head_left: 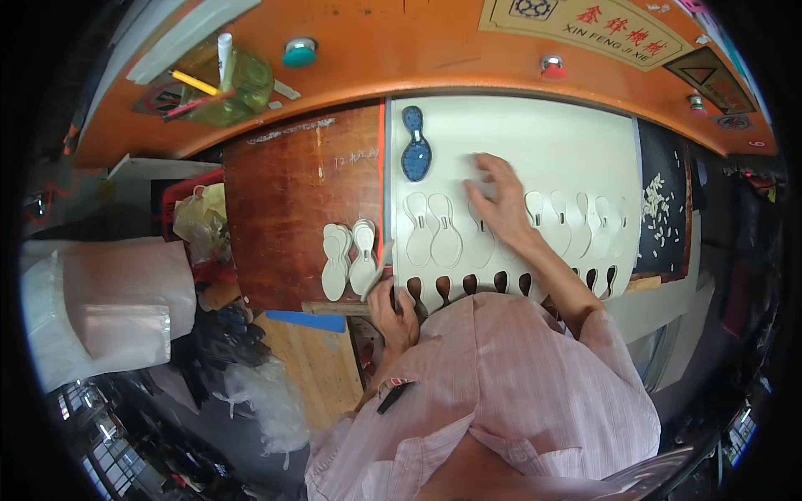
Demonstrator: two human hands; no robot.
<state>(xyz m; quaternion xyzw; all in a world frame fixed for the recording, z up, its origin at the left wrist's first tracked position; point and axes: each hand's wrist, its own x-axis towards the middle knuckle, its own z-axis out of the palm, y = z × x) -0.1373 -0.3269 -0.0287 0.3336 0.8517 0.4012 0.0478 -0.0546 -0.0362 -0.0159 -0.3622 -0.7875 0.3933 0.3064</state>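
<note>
A cream sheet (543, 138) lies in front of me, with a row of sole-shaped cuts across it and dark sole-shaped holes along its near edge. My right hand (501, 196) hovers over the cuts, fingers apart and slightly blurred, with nothing in them. At the sheet's near left corner, my left hand (394, 316) is closed at the lower end of a tilted pale sole piece (381, 269); its grip is partly hidden. Just left of it, two stacks of cut sole pieces (336, 263) rest on the brown wooden board (284, 192). A blue sole-shaped cutting die (415, 154) sits on the sheet's far left.
An orange machine beam (401, 50) spans the far side, bearing a green button (299, 53) and a red button (552, 68). A yellow-green pen holder (246, 88) hangs at its left. Small white scraps (658, 204) lie on the dark surface at right. Plastic bags (263, 401) are at lower left.
</note>
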